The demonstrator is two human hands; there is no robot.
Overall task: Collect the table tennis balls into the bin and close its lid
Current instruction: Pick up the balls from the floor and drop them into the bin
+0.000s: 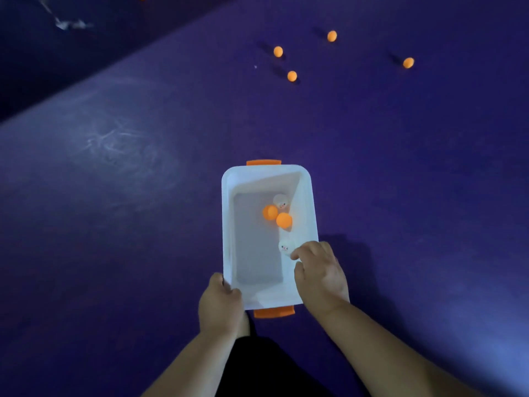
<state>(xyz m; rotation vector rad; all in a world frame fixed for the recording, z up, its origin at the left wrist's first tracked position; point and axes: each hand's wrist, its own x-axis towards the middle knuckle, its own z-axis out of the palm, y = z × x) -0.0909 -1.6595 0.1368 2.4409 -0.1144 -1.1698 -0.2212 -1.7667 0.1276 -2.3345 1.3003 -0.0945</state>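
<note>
1. Your balls are light, hard and quick to roll; pinch each across its middle.
2. Your left hand point(219, 303) clamps the near corner of the white bin point(226, 224) on the purple surface point(400, 196).
3. Your right hand point(320, 272) reaches over the rim, fingertips point(294, 255) at a white ball point(285, 246); I cannot tell whether they pinch it.
4. Loose orange balls point(292, 76) lie well apart, farther out.

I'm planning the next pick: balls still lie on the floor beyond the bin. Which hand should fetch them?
The right hand. It hovers over the bin rim by a white ball, gripping nothing, while the left hand grips the bin's near corner. The orange balls lie ahead, slightly right.
</note>
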